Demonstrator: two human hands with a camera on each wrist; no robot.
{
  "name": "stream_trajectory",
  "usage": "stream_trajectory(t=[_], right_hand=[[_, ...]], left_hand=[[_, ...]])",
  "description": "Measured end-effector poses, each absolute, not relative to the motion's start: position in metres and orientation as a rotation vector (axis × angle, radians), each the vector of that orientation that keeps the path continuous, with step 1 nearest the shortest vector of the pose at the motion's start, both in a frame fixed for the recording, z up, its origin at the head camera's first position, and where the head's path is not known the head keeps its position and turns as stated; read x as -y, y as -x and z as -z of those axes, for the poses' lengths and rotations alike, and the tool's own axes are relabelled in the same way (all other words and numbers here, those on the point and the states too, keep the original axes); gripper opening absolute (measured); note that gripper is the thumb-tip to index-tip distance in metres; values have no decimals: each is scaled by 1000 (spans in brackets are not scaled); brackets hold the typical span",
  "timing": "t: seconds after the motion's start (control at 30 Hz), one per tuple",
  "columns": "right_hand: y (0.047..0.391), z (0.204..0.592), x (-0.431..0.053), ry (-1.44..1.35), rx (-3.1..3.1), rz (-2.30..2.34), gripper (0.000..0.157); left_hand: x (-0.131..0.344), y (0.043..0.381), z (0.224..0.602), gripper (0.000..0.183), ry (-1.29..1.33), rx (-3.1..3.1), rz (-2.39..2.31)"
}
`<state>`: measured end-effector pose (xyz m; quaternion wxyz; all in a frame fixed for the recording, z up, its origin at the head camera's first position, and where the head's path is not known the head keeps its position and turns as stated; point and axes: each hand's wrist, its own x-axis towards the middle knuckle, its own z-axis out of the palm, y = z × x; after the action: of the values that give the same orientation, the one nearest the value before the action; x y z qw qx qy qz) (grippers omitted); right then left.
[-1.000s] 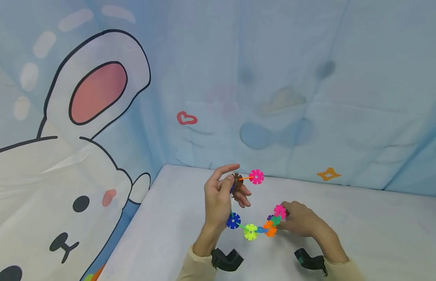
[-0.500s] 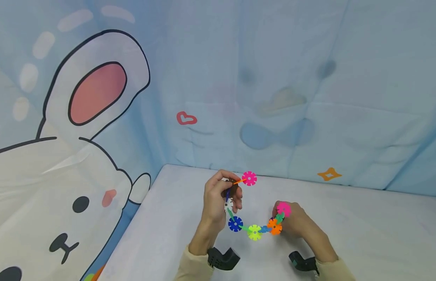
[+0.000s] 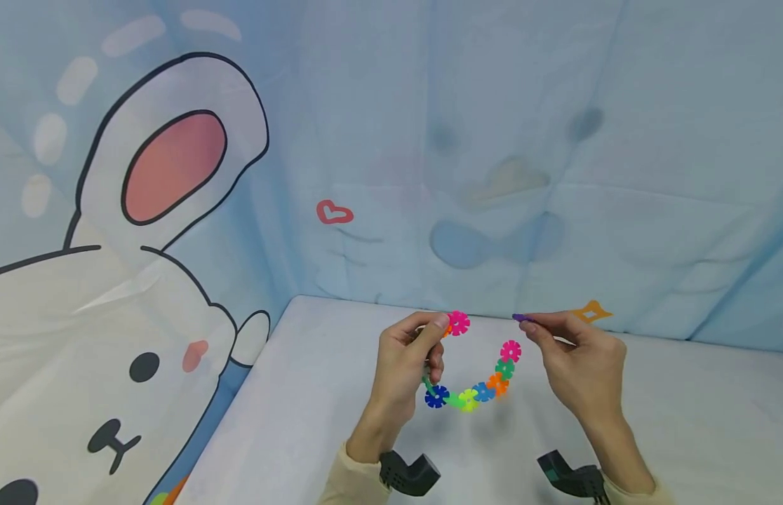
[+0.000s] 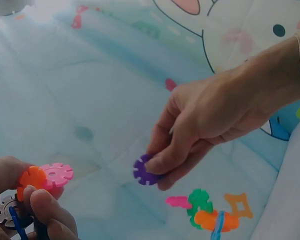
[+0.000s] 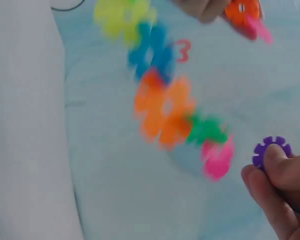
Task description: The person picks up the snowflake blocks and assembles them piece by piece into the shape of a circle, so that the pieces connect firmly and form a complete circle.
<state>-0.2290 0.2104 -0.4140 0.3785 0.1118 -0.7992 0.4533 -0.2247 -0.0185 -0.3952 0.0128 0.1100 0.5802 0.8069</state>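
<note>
A curved chain of notched plastic snowflake discs (image 3: 497, 384) in several colours hangs from my left hand (image 3: 400, 365). That hand pinches an orange disc (image 4: 32, 181) near the chain's upper end, where a pink disc (image 3: 458, 323) sticks out past the fingertips. A brown disc sits lower in the hand, mostly hidden by the fingers. The far end, a second pink disc (image 3: 511, 351), is free. Up and to its right, my right hand (image 3: 584, 365) pinches a single purple disc (image 5: 271, 150) between thumb and fingers, apart from the chain.
A white-covered table (image 3: 290, 393) lies below both hands. Behind it hangs a blue printed cloth (image 3: 391, 140), with a large cartoon rabbit (image 3: 63, 337) on the left. A black camera mount (image 3: 409, 474) sits on each wrist.
My right hand has left the chain's free end and moved up and right with the purple disc. My left hand's fingers have shifted from the brown disc to the orange disc beside it.
</note>
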Motion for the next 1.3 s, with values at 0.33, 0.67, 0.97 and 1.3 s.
stream_trajectory(t=[0.33, 0.67, 0.97, 1.3], right_hand=[[211, 399, -181, -583, 1835, -852, 15], [199, 386, -166, -599, 1663, -716, 47], [190, 375, -164, -667, 1600, -711, 51], [182, 372, -163, -695, 1628, -681, 49]], left_hand=[[10, 213, 390, 27, -457, -1819, -2513], [9, 204, 384, 18, -705, -1961, -2541], [12, 197, 378, 15, -818, -2166, -2506], [10, 198, 381, 16, -981, -2118, -2535]])
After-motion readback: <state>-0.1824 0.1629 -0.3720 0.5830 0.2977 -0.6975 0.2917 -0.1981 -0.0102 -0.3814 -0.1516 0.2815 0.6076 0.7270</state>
